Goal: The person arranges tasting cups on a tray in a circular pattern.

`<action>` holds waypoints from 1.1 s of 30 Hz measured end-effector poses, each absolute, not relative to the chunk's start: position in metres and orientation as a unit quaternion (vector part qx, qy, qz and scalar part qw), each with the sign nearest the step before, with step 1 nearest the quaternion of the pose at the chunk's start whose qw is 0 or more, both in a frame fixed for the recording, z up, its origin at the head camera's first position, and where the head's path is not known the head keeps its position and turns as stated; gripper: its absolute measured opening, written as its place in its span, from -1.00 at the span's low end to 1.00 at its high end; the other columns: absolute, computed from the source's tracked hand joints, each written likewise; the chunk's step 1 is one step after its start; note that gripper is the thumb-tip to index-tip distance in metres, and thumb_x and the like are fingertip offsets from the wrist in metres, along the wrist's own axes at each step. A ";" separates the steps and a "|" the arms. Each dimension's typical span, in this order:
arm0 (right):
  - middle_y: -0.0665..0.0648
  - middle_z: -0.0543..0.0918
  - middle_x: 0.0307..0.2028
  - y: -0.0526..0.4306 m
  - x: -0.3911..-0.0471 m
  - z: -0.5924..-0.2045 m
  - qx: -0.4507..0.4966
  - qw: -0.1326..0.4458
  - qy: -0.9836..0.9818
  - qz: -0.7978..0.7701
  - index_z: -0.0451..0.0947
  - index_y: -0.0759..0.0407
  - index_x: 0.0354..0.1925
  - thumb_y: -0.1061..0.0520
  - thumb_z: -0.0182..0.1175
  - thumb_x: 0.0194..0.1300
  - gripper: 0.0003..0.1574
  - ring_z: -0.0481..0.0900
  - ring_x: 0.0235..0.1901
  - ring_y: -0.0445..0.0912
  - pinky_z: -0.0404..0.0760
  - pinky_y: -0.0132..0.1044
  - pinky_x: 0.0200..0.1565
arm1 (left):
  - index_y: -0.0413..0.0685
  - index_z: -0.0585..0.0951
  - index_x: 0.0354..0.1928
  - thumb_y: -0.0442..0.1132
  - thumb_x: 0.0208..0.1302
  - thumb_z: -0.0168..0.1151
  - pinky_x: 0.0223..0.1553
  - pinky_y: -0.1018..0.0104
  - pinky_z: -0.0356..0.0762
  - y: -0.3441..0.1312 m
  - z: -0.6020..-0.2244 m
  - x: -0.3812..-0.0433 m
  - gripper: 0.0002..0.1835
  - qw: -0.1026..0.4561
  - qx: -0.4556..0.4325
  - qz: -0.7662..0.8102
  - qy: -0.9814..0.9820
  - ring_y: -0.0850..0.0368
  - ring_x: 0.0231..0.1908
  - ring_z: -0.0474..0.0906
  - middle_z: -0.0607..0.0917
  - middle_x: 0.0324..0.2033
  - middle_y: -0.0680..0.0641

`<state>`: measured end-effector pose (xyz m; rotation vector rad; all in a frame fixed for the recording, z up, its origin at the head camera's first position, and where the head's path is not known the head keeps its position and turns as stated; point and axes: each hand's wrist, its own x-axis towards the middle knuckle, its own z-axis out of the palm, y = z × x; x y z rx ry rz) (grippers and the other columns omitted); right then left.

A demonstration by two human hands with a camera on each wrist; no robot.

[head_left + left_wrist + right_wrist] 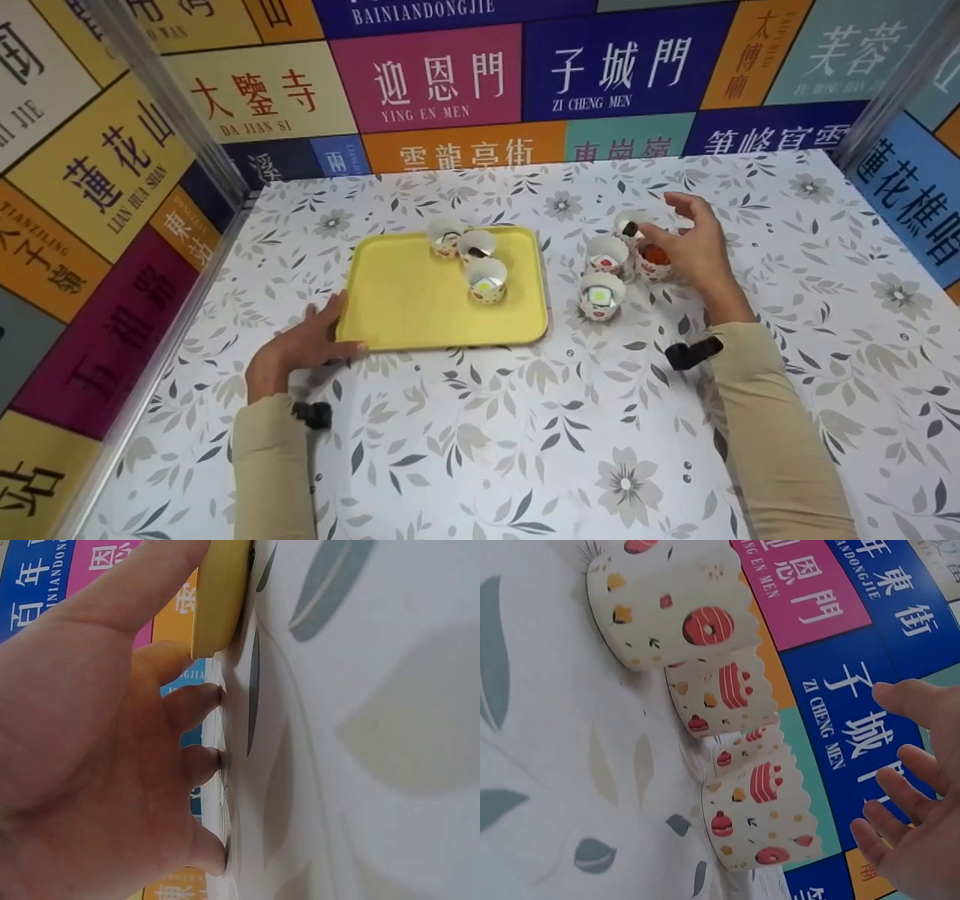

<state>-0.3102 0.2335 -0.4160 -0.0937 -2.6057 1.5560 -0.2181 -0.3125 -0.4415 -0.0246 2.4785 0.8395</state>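
A yellow tray (420, 300) lies left of centre on the flowered tablecloth. Three paper cups (487, 280) stand at its far right part. My left hand (330, 330) grips the tray's near left corner; in the left wrist view the thumb lies on the tray rim (221, 592) and the other fingertips (214, 761) touch the cloth. Several more cups (601, 295) stand on the cloth right of the tray. My right hand (686, 232) hovers over them with fingers spread. In the right wrist view its fingers (915, 802) are apart from the cups (761, 817).
Coloured sign panels wall the table at the back (450, 82), left (97, 187) and right (915, 187). Bare cloth (525, 450) stretches across the near half of the table. A black wrist camera (694, 352) sits on each beige sleeve.
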 end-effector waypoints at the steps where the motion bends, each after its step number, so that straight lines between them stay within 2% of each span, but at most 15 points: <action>1: 0.20 0.19 0.52 0.235 -0.311 -0.417 -0.032 0.048 -0.857 0.512 0.19 0.00 0.50 -0.26 0.34 0.26 0.00 0.16 0.49 0.13 0.27 0.05 0.44 | 0.37 -0.34 0.58 0.40 0.07 0.35 0.44 -0.45 -0.49 -0.313 -0.442 -0.218 0.29 0.260 -0.012 0.310 0.914 -0.24 0.54 -0.66 -0.43 0.59 -0.08; 10: 0.25 0.12 0.54 0.245 -0.312 -0.426 -0.033 0.012 -0.879 0.476 0.02 0.01 0.57 -0.35 0.34 0.20 0.20 0.10 0.52 0.21 0.19 0.19 0.47 | 0.39 -0.35 0.58 0.41 0.08 0.33 0.45 -0.45 -0.48 -0.313 -0.442 -0.218 0.28 0.262 -0.014 0.307 0.915 -0.24 0.55 -0.65 -0.43 0.59 -0.07; 16: 0.30 -0.02 0.58 0.254 -0.312 -0.426 -0.002 -0.045 -0.891 0.451 -0.19 0.10 0.61 -0.44 0.27 0.21 0.35 0.03 0.54 0.27 0.20 0.27 0.44 | 0.38 -0.34 0.59 0.41 0.09 0.33 0.44 -0.46 -0.48 -0.312 -0.441 -0.218 0.27 0.260 -0.011 0.307 0.915 -0.25 0.55 -0.64 -0.42 0.60 -0.07; 21: 0.36 -0.05 0.58 0.258 -0.313 -0.425 0.013 -0.088 -0.892 0.444 -0.26 0.15 0.61 -0.37 0.31 0.22 0.39 0.00 0.54 0.32 0.25 0.27 0.41 | 0.30 -0.34 0.60 0.35 0.14 0.33 0.45 -0.44 -0.49 -0.312 -0.442 -0.218 0.26 0.255 0.003 0.312 0.915 -0.24 0.54 -0.66 -0.40 0.60 -0.07; 24: 0.40 -0.03 0.56 0.258 -0.315 -0.427 0.019 -0.100 -0.899 0.426 -0.28 0.18 0.61 -0.30 0.34 0.24 0.38 0.01 0.52 0.36 0.21 0.30 0.42 | 0.26 -0.34 0.60 0.34 0.15 0.33 0.45 -0.45 -0.50 -0.313 -0.442 -0.218 0.26 0.253 0.009 0.313 0.915 -0.25 0.54 -0.67 -0.40 0.60 -0.08; 33: 0.44 0.00 0.54 0.254 -0.320 -0.431 0.016 -0.111 -0.917 0.384 -0.28 0.22 0.60 -0.23 0.37 0.24 0.38 0.00 0.50 0.39 0.05 0.31 0.47 | 0.39 -0.35 0.58 0.37 0.11 0.33 0.44 -0.45 -0.51 -0.313 -0.443 -0.219 0.25 0.260 -0.011 0.318 0.912 -0.21 0.54 -0.68 -0.43 0.60 -0.04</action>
